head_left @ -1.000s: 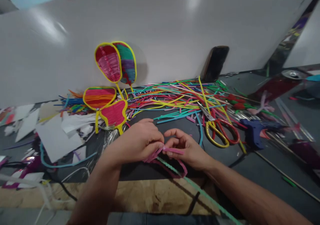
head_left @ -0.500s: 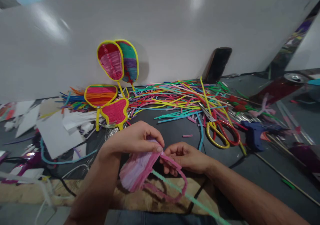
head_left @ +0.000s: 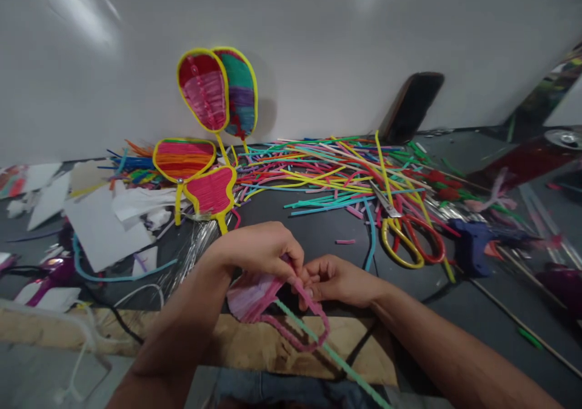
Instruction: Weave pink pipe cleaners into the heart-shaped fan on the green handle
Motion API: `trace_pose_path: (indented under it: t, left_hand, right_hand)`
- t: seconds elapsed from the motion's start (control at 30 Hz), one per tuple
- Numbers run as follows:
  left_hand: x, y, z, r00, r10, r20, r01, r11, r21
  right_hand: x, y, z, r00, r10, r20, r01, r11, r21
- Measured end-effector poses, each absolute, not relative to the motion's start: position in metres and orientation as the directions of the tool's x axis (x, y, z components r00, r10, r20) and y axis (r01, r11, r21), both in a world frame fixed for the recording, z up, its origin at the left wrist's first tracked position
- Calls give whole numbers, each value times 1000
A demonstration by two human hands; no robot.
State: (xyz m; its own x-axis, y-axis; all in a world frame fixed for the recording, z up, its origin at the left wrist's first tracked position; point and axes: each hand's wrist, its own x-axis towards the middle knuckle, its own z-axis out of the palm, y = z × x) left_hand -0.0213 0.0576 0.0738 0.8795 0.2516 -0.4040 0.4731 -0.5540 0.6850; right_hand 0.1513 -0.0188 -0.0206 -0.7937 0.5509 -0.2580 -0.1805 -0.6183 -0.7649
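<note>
Low in the centre is a pink pipe-cleaner loop (head_left: 325, 331), partly filled with wrapped lilac and pink pipe cleaner (head_left: 248, 300). My left hand (head_left: 259, 250) bends over the wrapped part, thumb and fingers pinching its upper edge. Close against it, my right hand (head_left: 341, 282) has its curled fingers and thumb on the upper side of the pink loop. A mint-green pipe cleaner (head_left: 341, 360) trails from the wrapped part through the loop's opening toward the lower right. The fingers partly hide the spot where both hands meet.
Loose pipe cleaners (head_left: 313, 166) lie piled behind the hands. Scissors (head_left: 402, 242) and a blue glue gun (head_left: 470, 245) rest to the right. Yellow-edged fan shapes (head_left: 204, 91) lean on the white board, near a phone (head_left: 413, 106). Paper pieces (head_left: 107, 230) lie left.
The view has tilted down slightly. My hands have drawn closer together at the upper edge of the pink loop, and the wrapped part has shifted slightly up and right, with the green strand still trailing.
</note>
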Motion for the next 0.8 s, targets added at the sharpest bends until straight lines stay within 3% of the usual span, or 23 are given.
trace_pose_path:
  t: [0.23, 0.43, 0.57, 0.67, 0.8]
  left_hand:
    - [-21, 61, 73, 860, 267, -434, 506, -552, 663]
    - [-23, 68, 73, 801, 352, -484, 599, -495, 630]
    - [-26, 69, 72, 810, 342, -477, 586, -515, 625]
    - [-27, 69, 71, 802, 360, -477, 596, -531, 602]
    - [-25, 67, 73, 797, 355, -489, 601, -554, 576]
  right_hand:
    - [150, -19, -21, -760, 597, -257, -150, -546, -824]
    - [147, -23, -16, -608, 778, -158, -6, -203, -979]
    - [146, -25, -14, -491, 870, -39, 206, 73, -976]
    - [146, -26, -14, -432, 901, 29, 286, 168, -943]
    - [145, -26, -14, -397, 911, 115, 251, 228, -941]
